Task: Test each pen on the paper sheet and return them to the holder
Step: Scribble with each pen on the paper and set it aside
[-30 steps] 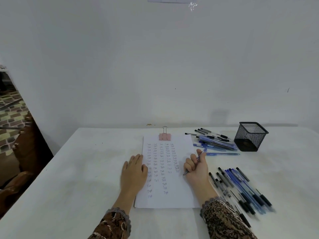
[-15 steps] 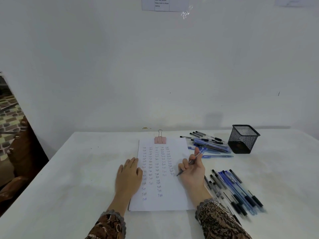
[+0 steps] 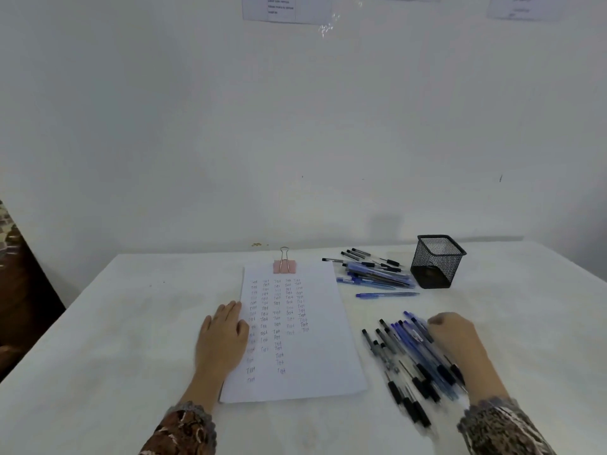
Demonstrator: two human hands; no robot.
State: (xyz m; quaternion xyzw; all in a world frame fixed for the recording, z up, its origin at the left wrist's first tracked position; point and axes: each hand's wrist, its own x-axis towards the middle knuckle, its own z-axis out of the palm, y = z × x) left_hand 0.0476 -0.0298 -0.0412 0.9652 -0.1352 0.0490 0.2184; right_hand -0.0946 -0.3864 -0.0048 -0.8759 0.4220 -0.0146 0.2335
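The white paper sheet (image 3: 305, 326) lies in front of me, covered in columns of small written test words and held by a pink binder clip (image 3: 284, 266). My left hand (image 3: 220, 339) rests flat and open on the sheet's left edge. My right hand (image 3: 458, 339) is blurred, with curled fingers, on top of the near pile of blue and black pens (image 3: 407, 359) to the right of the sheet. Whether it holds a pen is hidden. The black mesh pen holder (image 3: 437, 262) stands upright at the far right. I see no pens sticking out of it.
A second pile of pens (image 3: 371, 272) lies between the sheet's top right corner and the holder, and a single blue pen (image 3: 387, 294) lies just in front of it. The white table (image 3: 131, 323) meets a white wall behind; its left edge drops to a dark area.
My right hand, which held a blue pen with its tip on the sheet, has swung right onto the near pen pile. My left hand has stayed on the sheet's edge. The view has tilted up.
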